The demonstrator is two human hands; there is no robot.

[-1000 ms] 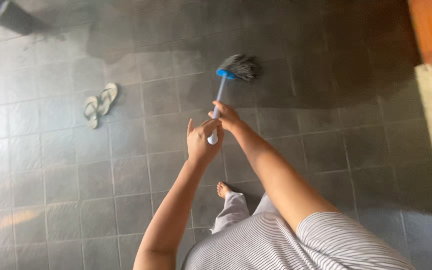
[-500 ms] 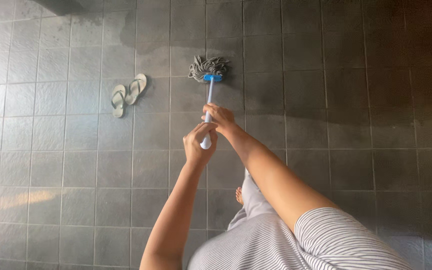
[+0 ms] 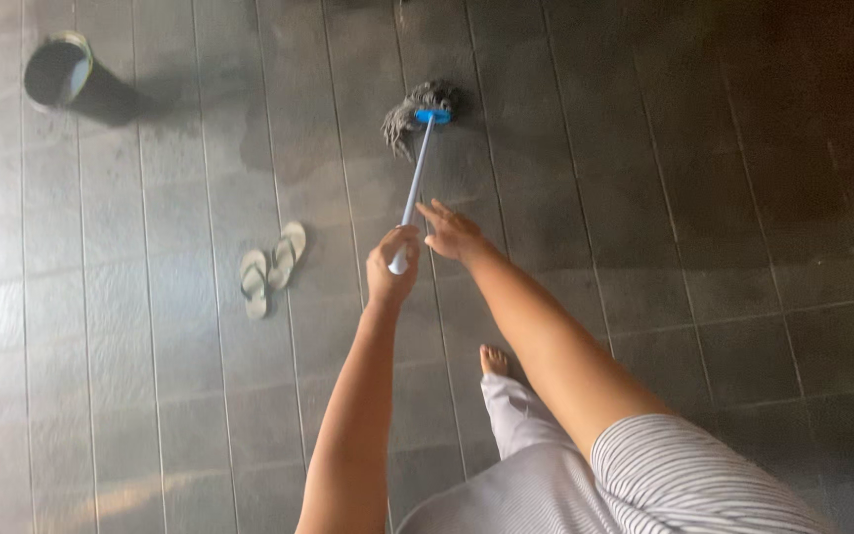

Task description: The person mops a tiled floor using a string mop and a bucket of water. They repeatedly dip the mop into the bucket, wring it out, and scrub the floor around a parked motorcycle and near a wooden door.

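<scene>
One hand only, the left hand (image 3: 391, 265), grips the mop (image 3: 417, 158); right hand (image 3: 450, 232) open, so it could twist loose on wet tiles (image 3: 585, 178)

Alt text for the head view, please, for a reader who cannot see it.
Seen from above, a person's left hand grips the top of a mop handle, the open right hand beside it; the grey mop head lies on dark floor tiles. Flip-flops and a black bucket sit left.

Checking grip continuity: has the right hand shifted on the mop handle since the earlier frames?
Yes. The right hand has come off the mop handle, fingers open beside it; the left hand grips the end.
</scene>
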